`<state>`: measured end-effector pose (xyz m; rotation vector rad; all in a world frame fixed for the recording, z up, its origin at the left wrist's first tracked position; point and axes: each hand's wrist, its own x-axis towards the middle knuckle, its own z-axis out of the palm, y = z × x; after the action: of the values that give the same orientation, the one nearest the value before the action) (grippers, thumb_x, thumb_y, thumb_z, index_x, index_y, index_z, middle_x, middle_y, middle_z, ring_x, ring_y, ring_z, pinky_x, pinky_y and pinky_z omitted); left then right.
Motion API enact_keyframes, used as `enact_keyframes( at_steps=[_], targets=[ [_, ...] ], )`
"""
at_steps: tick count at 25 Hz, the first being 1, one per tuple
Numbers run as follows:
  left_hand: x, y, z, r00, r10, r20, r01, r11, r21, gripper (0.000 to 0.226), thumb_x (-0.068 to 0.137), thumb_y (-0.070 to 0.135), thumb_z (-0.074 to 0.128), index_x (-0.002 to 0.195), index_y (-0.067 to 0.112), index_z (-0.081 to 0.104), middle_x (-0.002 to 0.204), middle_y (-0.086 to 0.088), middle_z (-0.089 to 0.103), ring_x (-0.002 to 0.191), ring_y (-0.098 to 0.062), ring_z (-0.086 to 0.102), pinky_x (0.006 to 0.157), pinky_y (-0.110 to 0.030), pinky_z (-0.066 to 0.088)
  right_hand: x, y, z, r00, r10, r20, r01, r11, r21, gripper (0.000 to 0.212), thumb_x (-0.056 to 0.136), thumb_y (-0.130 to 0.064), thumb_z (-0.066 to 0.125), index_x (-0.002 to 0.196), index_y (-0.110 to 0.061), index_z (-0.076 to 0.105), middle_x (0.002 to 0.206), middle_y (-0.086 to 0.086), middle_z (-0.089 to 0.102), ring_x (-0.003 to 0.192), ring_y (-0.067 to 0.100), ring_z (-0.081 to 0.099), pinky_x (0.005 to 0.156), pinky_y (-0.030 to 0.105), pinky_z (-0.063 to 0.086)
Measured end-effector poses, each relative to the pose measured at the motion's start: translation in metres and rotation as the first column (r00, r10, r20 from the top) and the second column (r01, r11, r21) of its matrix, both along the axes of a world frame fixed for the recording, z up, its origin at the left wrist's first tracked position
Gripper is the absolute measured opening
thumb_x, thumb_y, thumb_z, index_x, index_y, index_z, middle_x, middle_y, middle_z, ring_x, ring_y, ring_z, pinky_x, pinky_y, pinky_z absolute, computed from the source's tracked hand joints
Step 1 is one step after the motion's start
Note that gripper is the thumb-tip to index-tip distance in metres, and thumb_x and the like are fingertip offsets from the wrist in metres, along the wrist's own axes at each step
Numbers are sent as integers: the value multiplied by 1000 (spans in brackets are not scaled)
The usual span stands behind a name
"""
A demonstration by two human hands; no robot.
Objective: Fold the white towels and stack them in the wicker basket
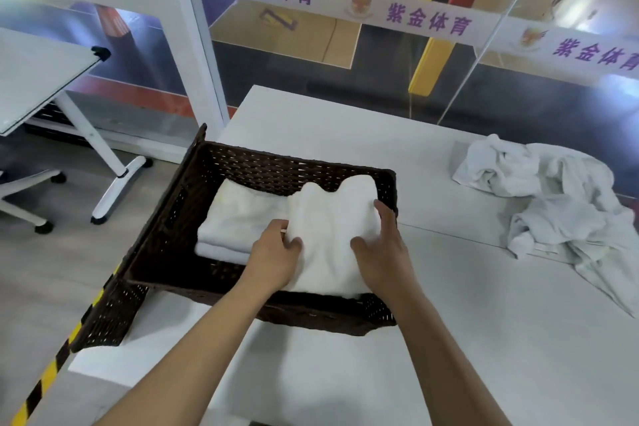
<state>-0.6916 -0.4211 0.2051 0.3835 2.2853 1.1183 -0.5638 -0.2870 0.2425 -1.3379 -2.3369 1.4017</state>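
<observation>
Our left hand (276,254) has its fingers curled round the left edge of the folded towel (332,218), thumb lying on top. Our right hand (383,252) clamps the opposite edge: thumb on the upper face, fingers stretched along the right side. Between them the towel is gripped from both flanks.

The towel's long axis runs away from us, from the basket's near wall toward its far wall. The far end rises in two rounded humps against the far wall, while the near end lies at the near rim between our wrists. It fills the right part of the wicker basket (276,162).

The basket is dark brown, rectangular, with its long side running left to right. In its left part lies a stack of folded towels (242,214) — at least two layers show at the near edge, and their long sides also run front to back. The held towel overlaps the stack's right edge.

The basket sits at the left end of the white table (466,322). Well apart to the right, on the same table, lies a heap of unfolded towels (553,204), crumpled and spread toward the table's right side.

On the floor to the left runs yellow-and-black tape (52,370). Farther back stand a second desk (34,79) and a chair base (31,207), and behind them a glass wall carries a banner (345,0) with purple characters.
</observation>
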Motion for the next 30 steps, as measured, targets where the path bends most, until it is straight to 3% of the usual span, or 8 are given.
enact_keyframes(
  at_steps=[4,8,13,17,20,23,27,30],
  targets=[
    [-24,26,-24,996,-70,49,75,991,-113,47,92,15,59,137,13,47,113,-2,59,111,-24,58,87,-28,41,-33,6,-26,965,134,227,-151,987,59,82,95,-30,53,157,-39,1,143,11,36,114,27,50,93,39,45],
    [-38,52,-46,988,-131,79,145,967,-207,47,91,12,56,136,9,44,123,-12,61,116,-31,56,86,-29,41,-50,22,-55,921,155,357,-216,967,138,83,97,-25,53,158,-29,-3,139,18,38,118,34,51,100,44,45],
    [-36,63,-69,925,-379,-37,315,816,-486,58,91,10,53,144,7,29,130,-18,54,115,-36,55,90,-39,45,-63,26,-84,726,210,654,-386,912,135,96,95,-18,60,159,-13,-11,163,17,5,143,33,29,107,38,39],
    [-30,70,-71,610,-661,-436,297,701,-648,65,90,15,55,151,22,32,152,-12,34,131,-35,40,104,-42,36,-66,30,-100,681,228,696,-525,814,247,83,100,-22,49,159,-7,-6,168,14,-3,153,29,9,123,38,17],
    [-34,70,-74,546,-817,-183,444,467,-765,61,98,34,47,155,30,25,167,-7,3,153,-36,-1,122,-50,6,-65,33,-105,578,278,767,-582,799,150,87,100,-25,48,158,-7,-14,168,15,-6,155,28,3,126,38,9],
    [-39,67,-78,556,-831,-1,477,320,-819,66,101,40,40,159,33,9,167,-5,-11,151,-36,-19,121,-57,-9,-66,35,-113,467,295,834,-611,789,63,88,99,-24,44,156,-4,-20,167,19,-12,155,31,-5,126,40,-2],
    [-40,66,-76,561,-828,-15,464,329,-822,68,100,41,44,158,33,10,168,-4,-10,152,-35,-18,121,-55,-9,-66,34,-114,494,307,813,-598,799,61,86,99,-21,43,156,-3,-18,166,20,-10,155,33,-3,126,41,0],
    [-38,59,-68,584,-809,-69,435,384,-815,64,98,38,50,155,31,23,168,-3,-4,153,-35,-10,123,-51,-4,-61,30,-104,616,301,728,-568,810,146,81,98,-23,51,159,-5,1,164,17,11,149,32,18,119,39,26]
  ],
)
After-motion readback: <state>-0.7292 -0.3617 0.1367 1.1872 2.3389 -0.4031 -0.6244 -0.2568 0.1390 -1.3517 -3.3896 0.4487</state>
